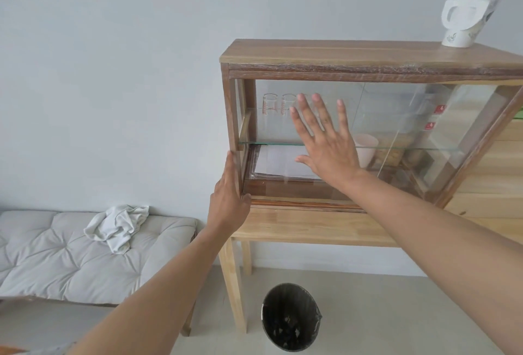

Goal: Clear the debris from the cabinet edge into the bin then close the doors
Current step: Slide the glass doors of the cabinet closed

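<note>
Head camera looks at the cabinet (368, 54) on a wooden table (311, 227). The right hand (325, 139) lies flat with spread fingers on the glass door (283, 128), grasping nothing; the left hand (229, 202), also open, presses the cabinet's left front corner. The bin (291, 318) below the table's front edge holds dark debris, so clearing seems done. Whether the doors are fully closed, I cannot tell. A paper cup (467, 21) stands on the cabinet's top; nothing blocks the hands.

Two bare forearms in view, no sleeves visible to the frame edge. Left hand (228, 204) and right hand (325, 139): no gloves, rings, watch or bands. Fingernails short and unpainted. No markings noted.
</note>
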Motion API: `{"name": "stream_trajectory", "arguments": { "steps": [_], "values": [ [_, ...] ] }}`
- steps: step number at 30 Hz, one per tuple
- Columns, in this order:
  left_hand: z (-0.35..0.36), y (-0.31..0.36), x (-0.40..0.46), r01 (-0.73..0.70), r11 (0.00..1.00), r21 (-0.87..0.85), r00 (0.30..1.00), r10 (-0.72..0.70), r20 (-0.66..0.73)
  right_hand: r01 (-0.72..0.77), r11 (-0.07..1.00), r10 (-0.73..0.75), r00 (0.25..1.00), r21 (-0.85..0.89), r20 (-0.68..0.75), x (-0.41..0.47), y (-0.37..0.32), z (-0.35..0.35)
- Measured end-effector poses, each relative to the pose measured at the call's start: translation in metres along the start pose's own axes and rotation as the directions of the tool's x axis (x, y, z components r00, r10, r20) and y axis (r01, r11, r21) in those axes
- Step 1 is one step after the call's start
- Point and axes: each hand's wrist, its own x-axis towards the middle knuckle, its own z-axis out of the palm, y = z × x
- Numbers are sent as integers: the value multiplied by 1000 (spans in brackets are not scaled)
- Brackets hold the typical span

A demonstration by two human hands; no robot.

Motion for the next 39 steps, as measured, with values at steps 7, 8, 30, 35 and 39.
{"name": "stream_trajectory", "arguments": {
  "steps": [7, 8, 30, 35, 39],
  "values": [
    [-5, -1, 0, 19, 1000, 12, 1000, -19, 21, 7, 1000, -7, 1000, -6, 16, 21, -29, -5],
    [-5, -1, 0, 18, 1000, 11, 1000, -19, 20, 5, 1000, -5, 1000, -5, 19, 23, -32, -6],
    [-16, 10, -1, 66, 989, 133, 988, -84, 132, 98, 991, -97, 995, 89, -19, 38, -57, -26],
    [-15, 41, -1, 273, 874, 402, 929, -348, 127, 197, 968, -206, 977, 158, 46, -9, -12, -49],
    [-18, 75, -4, 161, 847, 508, 939, -289, 185, -13, 972, -47, 967, 234, 251, -68, 26, -68]
  ]
}}
